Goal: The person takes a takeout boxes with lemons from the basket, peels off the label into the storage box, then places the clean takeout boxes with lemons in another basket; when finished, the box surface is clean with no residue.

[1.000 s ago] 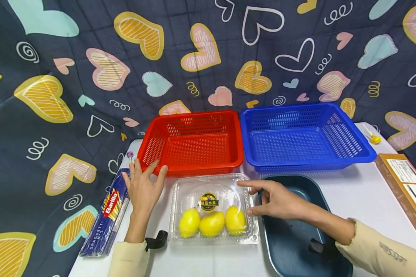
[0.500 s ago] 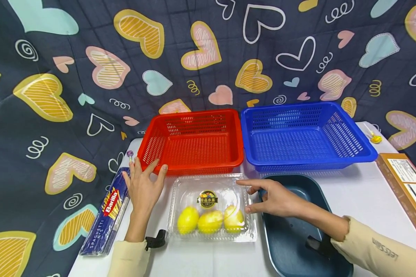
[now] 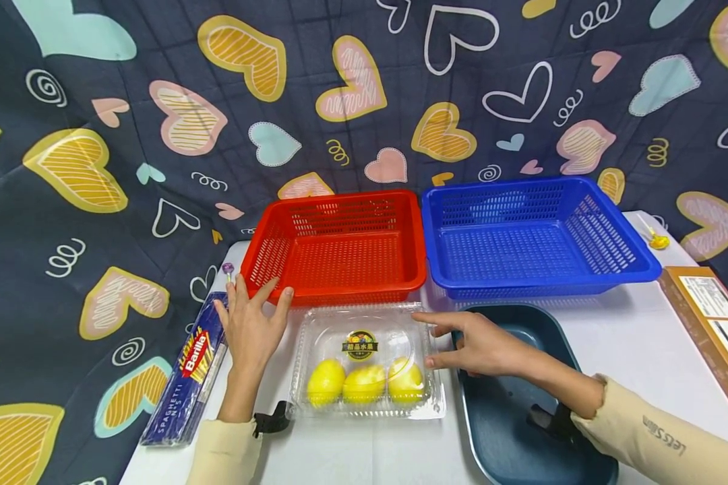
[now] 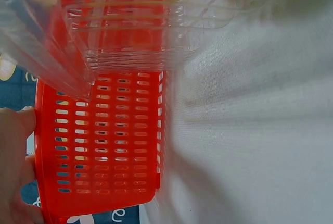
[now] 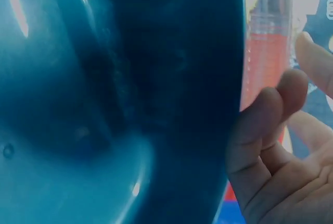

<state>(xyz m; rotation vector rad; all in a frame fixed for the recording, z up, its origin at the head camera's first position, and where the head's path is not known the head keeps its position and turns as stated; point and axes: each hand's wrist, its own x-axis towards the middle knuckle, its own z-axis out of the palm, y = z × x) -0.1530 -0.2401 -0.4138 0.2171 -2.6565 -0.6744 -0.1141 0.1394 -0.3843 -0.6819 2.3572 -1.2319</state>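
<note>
A clear plastic clamshell box [image 3: 324, 333] with a fruit label stands in the middle of the table in the head view. Inside lie three yellow, lemon-like fruits [image 3: 364, 384]. My right hand [image 3: 482, 345] is at the box's right edge, index finger and thumb stretched apart along it and the other fingers bent. In the right wrist view, that hand [image 5: 291, 166] shows beside the dark teal tub [image 5: 171, 78]. My left hand [image 3: 255, 330] has its fingers spread at the front left corner of the red basket [image 3: 334, 296]; the left wrist view shows fingers at the basket's rim.
A blue basket [image 3: 546, 281] stands right of the red one. The teal tub [image 3: 503, 431] lies under my right forearm. A Barilla spaghetti pack [image 3: 188, 377] lies at the left, a brown box [image 3: 704, 323] at the right. Lollipops [image 3: 228, 268] sit near the back corners.
The clamshell box with the yellow fruits has slid slightly left, and my right hand has moved left along with it. The left hand has stayed at the red basket.
</note>
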